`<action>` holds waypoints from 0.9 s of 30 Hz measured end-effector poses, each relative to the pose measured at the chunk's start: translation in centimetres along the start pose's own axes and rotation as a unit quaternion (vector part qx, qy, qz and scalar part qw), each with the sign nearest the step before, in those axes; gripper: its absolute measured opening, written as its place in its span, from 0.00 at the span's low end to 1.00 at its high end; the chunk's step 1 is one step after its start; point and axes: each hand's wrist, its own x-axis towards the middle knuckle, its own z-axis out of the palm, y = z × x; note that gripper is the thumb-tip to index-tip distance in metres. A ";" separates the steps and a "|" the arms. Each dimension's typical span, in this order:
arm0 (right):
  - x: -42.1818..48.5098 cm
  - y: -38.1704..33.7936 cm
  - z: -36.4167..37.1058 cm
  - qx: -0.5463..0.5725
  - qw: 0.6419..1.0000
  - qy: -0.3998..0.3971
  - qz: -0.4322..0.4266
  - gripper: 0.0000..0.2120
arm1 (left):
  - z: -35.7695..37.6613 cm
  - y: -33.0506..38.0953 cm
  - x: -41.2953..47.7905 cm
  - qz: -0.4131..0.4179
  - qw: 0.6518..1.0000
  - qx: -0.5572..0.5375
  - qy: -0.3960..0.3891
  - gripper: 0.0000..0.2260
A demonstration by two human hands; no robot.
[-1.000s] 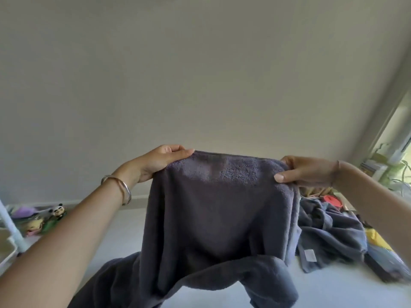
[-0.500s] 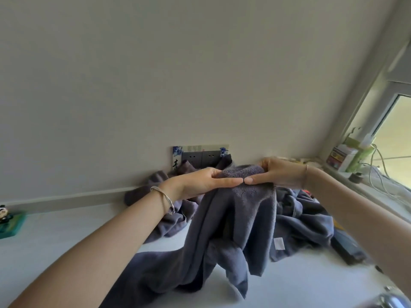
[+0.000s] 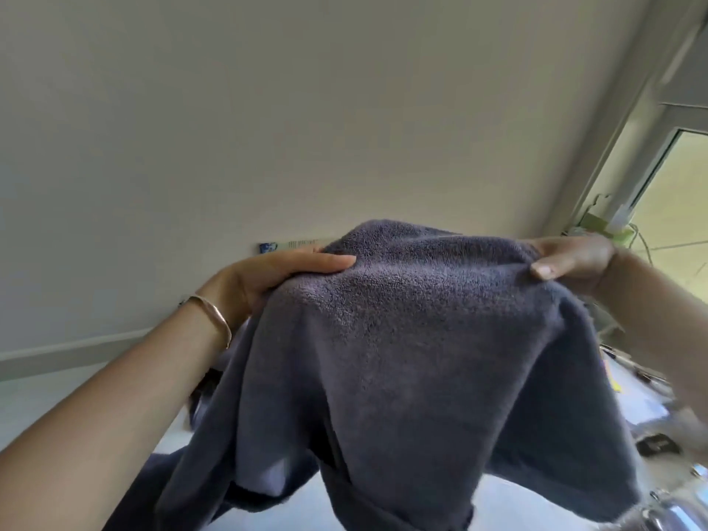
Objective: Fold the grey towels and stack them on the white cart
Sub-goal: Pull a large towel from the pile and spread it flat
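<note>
Grey towel [image 3: 413,339] is held up in the air, close to the camera, spread between both hands and draped down from its top edge; lower part hangs in loose, uneven folds, w/ one tail trailing toward the white surface [image 3: 306,507] below. Left hand [image 3: 268,277] grips the top-left corner, thumb laid flat over the cloth, remaining fingers hidden behind it. Right hand [image 3: 571,262] pinches the top-right corner, thumb on the near face, other fingers behind. Both holds look firm, though only the thumbs are visible. A bangle [image 3: 214,320] sits on the left wrist. White cart is not in view, so stacking spot can't be confirmed. Behind: plain wall [image 3: 268,109], a strip of wall sockets [image 3: 291,245] just above the left hand, window frame [image 3: 628,147] at right, w/ blurred clutter [image 3: 651,442] on the surface near the right forearm. Judgement: fold is at an early stage, towel not yet halved. Risks: top edge bulges between the hands, so corners may meet unevenly and give a skewed fold; hanging tail could drag over the surface or catch the clutter at right; a thumb-only pinch may slip if the cloth is shaken.
</note>
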 end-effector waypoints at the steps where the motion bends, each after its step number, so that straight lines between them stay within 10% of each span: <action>1: -0.1 -0.3 -0.6 -0.010 1.000 0.011 0.004 0.25 | -0.2 -0.3 0.7 -0.016 1.000 -0.008 -0.008 0.20; 6: 1.6 4.7 -6.0 -0.122 0.965 0.155 0.174 0.38 | -2.8 -5.9 5.6 -0.161 0.983 0.082 0.041 0.11; 13: 5.0 16.3 -13.4 -0.267 0.875 0.169 0.365 0.22 | -8.0 -17.1 10.2 -0.245 0.942 0.191 0.128 0.15; 17: 5.2 19.8 -17.6 -0.299 0.867 0.215 0.336 0.27 | -10.3 -19.6 11.7 -0.226 0.936 0.217 0.159 0.28; 22: 8.0 20.5 -20.7 -0.328 0.855 0.359 0.182 0.06 | -11.8 -20.5 14.0 -0.125 0.902 0.248 0.330 0.06; 27: 12.4 23.0 -21.4 -0.395 0.800 0.415 0.179 0.06 | -13.6 -22.4 13.6 -0.136 0.830 0.362 0.402 0.03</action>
